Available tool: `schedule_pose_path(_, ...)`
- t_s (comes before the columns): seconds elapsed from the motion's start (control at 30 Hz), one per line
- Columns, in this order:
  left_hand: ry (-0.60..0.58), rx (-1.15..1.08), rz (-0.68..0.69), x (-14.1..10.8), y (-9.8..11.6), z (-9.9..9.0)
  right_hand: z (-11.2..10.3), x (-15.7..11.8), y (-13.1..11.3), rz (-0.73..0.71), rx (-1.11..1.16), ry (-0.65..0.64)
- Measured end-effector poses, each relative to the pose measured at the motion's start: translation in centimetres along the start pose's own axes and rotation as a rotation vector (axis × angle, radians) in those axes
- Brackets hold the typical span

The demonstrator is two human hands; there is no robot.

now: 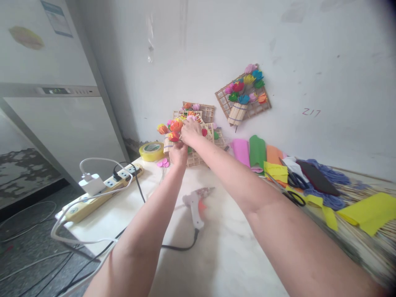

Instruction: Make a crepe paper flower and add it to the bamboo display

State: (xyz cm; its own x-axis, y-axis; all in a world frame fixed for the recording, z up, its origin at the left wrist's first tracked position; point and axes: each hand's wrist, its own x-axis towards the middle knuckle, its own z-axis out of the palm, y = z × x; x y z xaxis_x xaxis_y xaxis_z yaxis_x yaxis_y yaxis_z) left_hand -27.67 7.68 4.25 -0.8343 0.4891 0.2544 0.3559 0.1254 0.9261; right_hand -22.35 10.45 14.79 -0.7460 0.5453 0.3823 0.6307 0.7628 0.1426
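Both my arms reach to the far side of the table, where several wooden stick lattices (pixel 198 160) decorated with paper flowers lean in a stack against the wall. My left hand (pixel 178 154) is closed at the lower part of the front flower lattice, just below an orange paper flower (pixel 173 136) and beside a small bundle of sticks (pixel 168 144). Above and to the right, my right hand (pixel 191 131) bends its fingers closed among the flowers of the same piece. The fingertips of both hands are partly hidden. A glue gun (pixel 194 208) lies on the table between my forearms.
Another flower lattice (pixel 238 99) hangs on the wall. Yellow tape (pixel 151 151), pink discs (pixel 163 163) and a power strip (pixel 102 192) with cables lie left. Crepe paper rolls (pixel 257 152), scissors (pixel 293 196), a dark phone-like slab (pixel 317 177) and thin sticks lie right.
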Motion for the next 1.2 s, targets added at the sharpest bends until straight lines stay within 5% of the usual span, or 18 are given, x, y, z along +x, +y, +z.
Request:
schedule_pose_path(0.9,-0.029,0.139,-0.065,-0.4,1.7,-1.0,1.9,-0.1,0.8,0.021,-0.085,0.062)
schedule_pose_path(1.2,-0.043,0.157,-0.072,-0.3,2.4,-1.6,-1.8,-2.0,2.7,-0.067,0.055,0.129)
